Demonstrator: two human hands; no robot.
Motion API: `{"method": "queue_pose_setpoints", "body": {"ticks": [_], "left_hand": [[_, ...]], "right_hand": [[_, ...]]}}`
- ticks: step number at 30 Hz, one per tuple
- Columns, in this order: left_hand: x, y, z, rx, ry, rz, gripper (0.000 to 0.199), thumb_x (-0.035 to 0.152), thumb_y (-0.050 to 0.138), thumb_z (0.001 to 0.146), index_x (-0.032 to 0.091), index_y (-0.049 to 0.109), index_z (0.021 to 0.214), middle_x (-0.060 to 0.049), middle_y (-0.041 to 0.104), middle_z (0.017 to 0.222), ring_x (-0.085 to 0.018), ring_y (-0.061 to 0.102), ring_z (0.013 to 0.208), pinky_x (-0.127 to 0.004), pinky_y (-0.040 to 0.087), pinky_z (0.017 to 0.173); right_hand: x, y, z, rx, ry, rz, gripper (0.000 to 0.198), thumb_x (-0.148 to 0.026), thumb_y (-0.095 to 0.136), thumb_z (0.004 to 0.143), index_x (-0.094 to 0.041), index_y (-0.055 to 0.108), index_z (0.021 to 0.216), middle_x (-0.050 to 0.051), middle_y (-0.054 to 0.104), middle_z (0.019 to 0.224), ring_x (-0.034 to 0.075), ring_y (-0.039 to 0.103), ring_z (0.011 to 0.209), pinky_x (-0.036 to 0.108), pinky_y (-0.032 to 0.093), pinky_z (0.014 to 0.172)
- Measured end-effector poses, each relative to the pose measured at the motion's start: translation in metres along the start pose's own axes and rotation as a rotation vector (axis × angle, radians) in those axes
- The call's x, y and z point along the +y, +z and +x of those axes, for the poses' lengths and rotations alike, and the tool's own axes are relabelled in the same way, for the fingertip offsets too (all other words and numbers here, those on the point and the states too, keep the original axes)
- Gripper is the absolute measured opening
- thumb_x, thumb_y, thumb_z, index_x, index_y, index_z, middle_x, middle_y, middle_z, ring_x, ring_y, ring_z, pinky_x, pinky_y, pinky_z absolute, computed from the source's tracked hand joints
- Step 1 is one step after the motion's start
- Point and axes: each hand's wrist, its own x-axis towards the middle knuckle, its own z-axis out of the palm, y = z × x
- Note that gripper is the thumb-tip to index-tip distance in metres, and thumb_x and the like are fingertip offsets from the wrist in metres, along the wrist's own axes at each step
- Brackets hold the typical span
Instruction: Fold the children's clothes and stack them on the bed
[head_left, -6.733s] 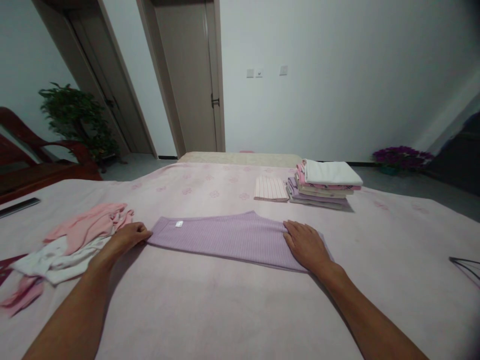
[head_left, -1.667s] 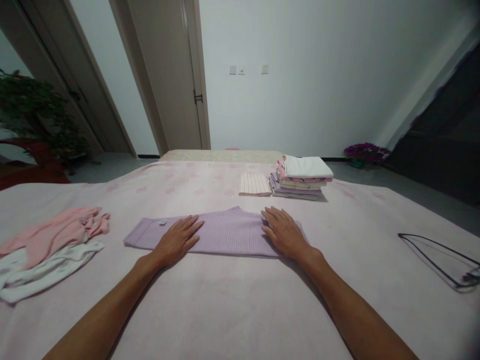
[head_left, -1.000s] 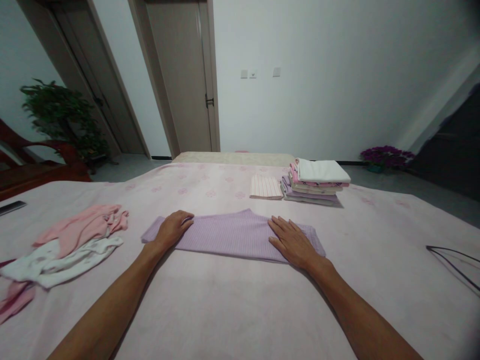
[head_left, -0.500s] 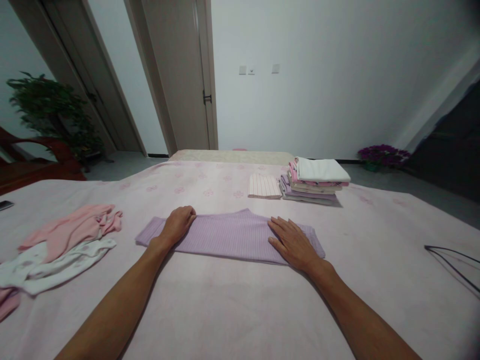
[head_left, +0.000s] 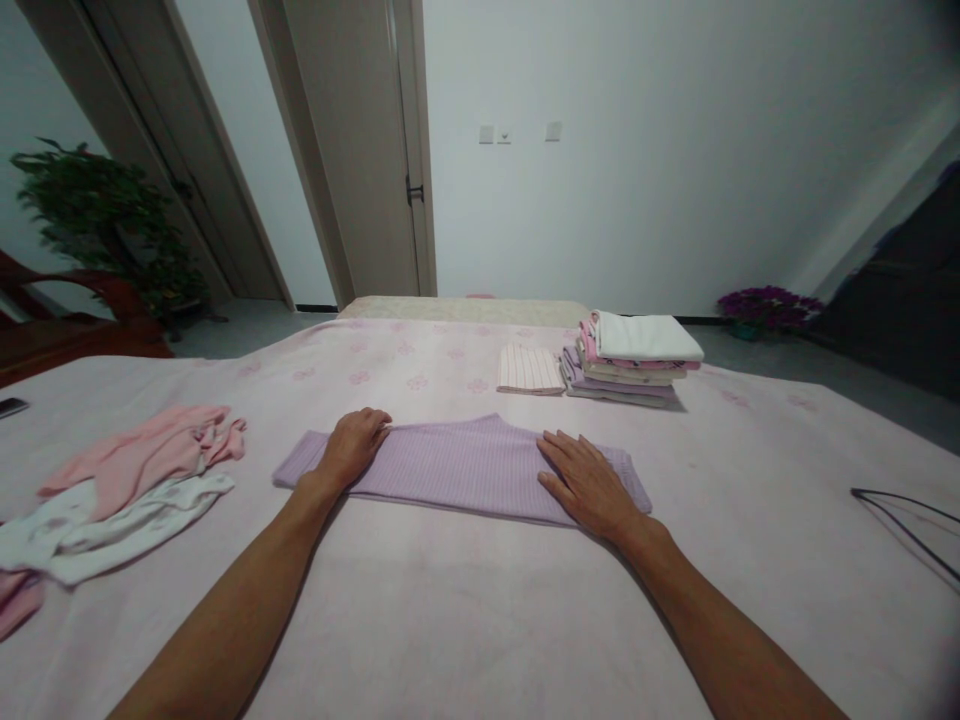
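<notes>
A pair of lavender ribbed pants [head_left: 457, 468], folded lengthwise, lies flat across the bed in front of me. Its far edge rises to a small point near the middle. On the left part, my left hand [head_left: 356, 445] has its fingers bent together at the far edge of the cloth, gripping it there. My right hand [head_left: 585, 480] rests palm down on the right part, fingers stretched out and holding nothing. Some of the fabric is hidden beneath both hands.
Beyond the pants stand a stack of folded clothes [head_left: 637, 360] and a folded striped cloth [head_left: 529, 370]. Loose pink clothing [head_left: 150, 450] and a white patterned garment [head_left: 142, 520] lie at left, near a phone [head_left: 12, 407]. A black cord [head_left: 900, 515] lies at right.
</notes>
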Motion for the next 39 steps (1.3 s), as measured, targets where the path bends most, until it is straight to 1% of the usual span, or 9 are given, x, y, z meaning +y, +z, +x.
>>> {"method": "queue_pose_setpoints", "body": {"ticks": [3,7,11,14,24,28,32,36,39], "left_hand": [[0.009,-0.002,-0.007,0.011,0.101,-0.047,0.034,0.039,0.046,0.099,0.02,0.068,0.116,-0.013,0.069,0.119,-0.027,0.062,0.114,-0.043,0.047,0.103],[0.026,-0.001,-0.018,-0.15,0.239,-0.132,0.052,0.051,0.044,0.099,0.023,0.055,0.142,-0.01,0.053,0.15,-0.026,0.042,0.143,-0.044,0.036,0.118],[0.031,-0.002,-0.024,-0.316,0.254,-0.052,0.065,0.059,0.037,0.099,0.026,0.037,0.155,-0.008,0.031,0.163,-0.028,0.027,0.151,-0.049,0.024,0.123],[0.024,-0.007,-0.028,-0.368,0.236,0.011,0.065,0.061,0.033,0.1,0.028,0.033,0.157,-0.007,0.023,0.165,-0.029,0.022,0.153,-0.05,0.02,0.123],[-0.021,-0.01,-0.056,-0.264,0.098,0.154,0.064,0.062,0.033,0.099,0.032,0.032,0.156,-0.006,0.027,0.164,-0.028,0.026,0.152,-0.05,0.018,0.123],[-0.03,-0.009,-0.061,-0.24,0.036,0.199,0.066,0.063,0.033,0.098,0.029,0.036,0.155,-0.009,0.031,0.163,-0.03,0.028,0.151,-0.051,0.018,0.121],[-0.031,-0.008,-0.06,-0.248,0.033,0.198,0.067,0.064,0.033,0.098,0.029,0.036,0.155,-0.009,0.032,0.162,-0.029,0.03,0.15,-0.051,0.02,0.121],[-0.033,-0.008,-0.059,-0.262,0.027,0.186,0.066,0.064,0.032,0.098,0.03,0.036,0.155,-0.008,0.032,0.162,-0.028,0.029,0.15,-0.05,0.018,0.121],[-0.037,-0.009,-0.059,-0.266,0.006,0.188,0.064,0.061,0.03,0.1,0.03,0.035,0.155,-0.007,0.032,0.163,-0.027,0.03,0.15,-0.05,0.019,0.121]], "right_hand": [[0.001,0.002,0.0,-0.009,-0.012,-0.01,0.058,-0.051,0.035,0.102,-0.02,0.045,0.15,0.01,0.042,0.158,0.026,0.035,0.147,0.052,0.023,0.122],[0.0,0.003,0.0,-0.021,-0.018,-0.04,0.061,-0.053,0.031,0.102,-0.022,0.041,0.153,0.009,0.037,0.16,0.026,0.029,0.149,0.052,0.02,0.123],[0.001,0.003,-0.001,-0.045,0.026,-0.082,0.064,-0.055,0.028,0.102,-0.02,0.039,0.154,0.01,0.036,0.161,0.028,0.027,0.15,0.052,0.018,0.123],[0.002,0.001,-0.002,-0.064,0.062,-0.113,0.064,-0.055,0.027,0.102,-0.018,0.039,0.154,0.011,0.035,0.161,0.029,0.027,0.15,0.052,0.018,0.122],[0.001,-0.005,-0.003,-0.046,0.068,-0.111,0.063,-0.051,0.03,0.102,-0.016,0.041,0.152,0.013,0.037,0.159,0.029,0.028,0.15,0.054,0.016,0.122],[-0.016,-0.02,0.0,-0.057,-0.023,-0.032,0.056,-0.044,0.035,0.102,-0.018,0.043,0.151,0.011,0.036,0.16,0.027,0.026,0.151,0.054,0.013,0.124],[-0.057,-0.034,0.008,-0.146,-0.199,0.139,0.06,-0.045,0.037,0.102,-0.021,0.032,0.157,0.008,0.027,0.164,0.023,0.018,0.153,0.049,0.011,0.125],[-0.093,-0.035,0.015,-0.271,-0.366,0.277,0.064,-0.052,0.036,0.102,-0.022,0.027,0.158,0.008,0.023,0.165,0.022,0.015,0.154,0.049,0.007,0.126],[-0.101,-0.032,0.012,-0.329,-0.426,0.33,0.068,-0.056,0.034,0.102,-0.02,0.024,0.159,0.01,0.021,0.165,0.023,0.014,0.154,0.048,0.006,0.126]]}}
